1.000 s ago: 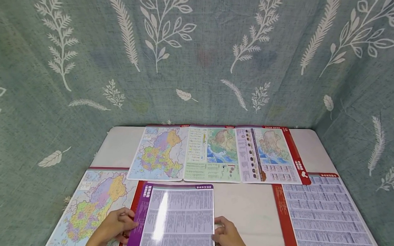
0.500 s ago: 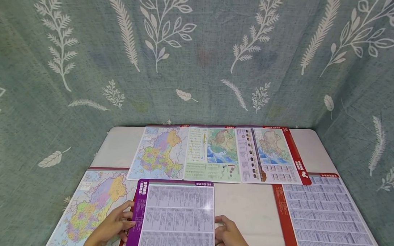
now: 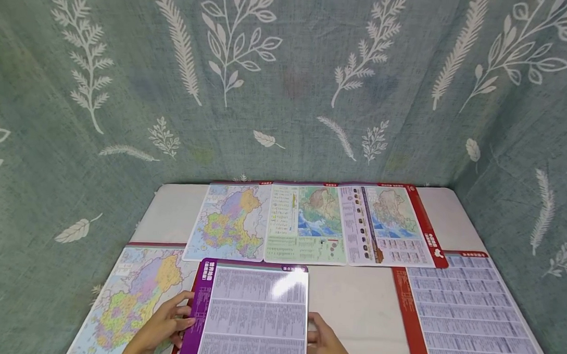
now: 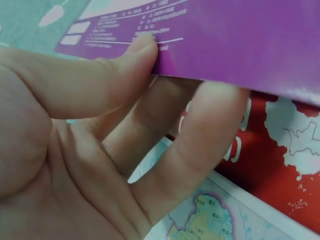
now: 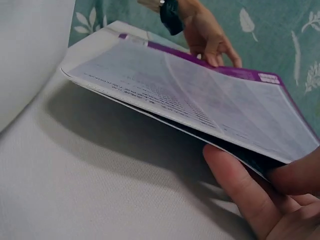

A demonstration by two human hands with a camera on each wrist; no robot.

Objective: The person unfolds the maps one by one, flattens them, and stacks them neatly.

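Observation:
A folded laminated map (image 3: 255, 311) with a purple left strip and columns of small print is held between both hands, raised off the table. My left hand (image 3: 163, 321) pinches its purple edge. In the left wrist view the thumb of the left hand (image 4: 85, 165) lies on top and the other fingers are underneath. My right hand (image 3: 326, 344) grips the opposite edge. The right wrist view shows the map's layers slightly parted there, a finger of the right hand (image 5: 265, 215) below and the thumb at the gap. Under the left side lies a red-edged map (image 3: 138, 297).
Across the back lies an unfolded three-panel map (image 3: 305, 224). At right is a red-edged sheet (image 3: 475, 314) of printed columns. The white table (image 3: 359, 299) shows between them. A patterned green curtain (image 3: 286, 94) encloses the back and sides.
The purple-edged map has shifted slightly left and away from me, and its tilt has changed, moving the glare across it. Both hands keep hold of its edges.

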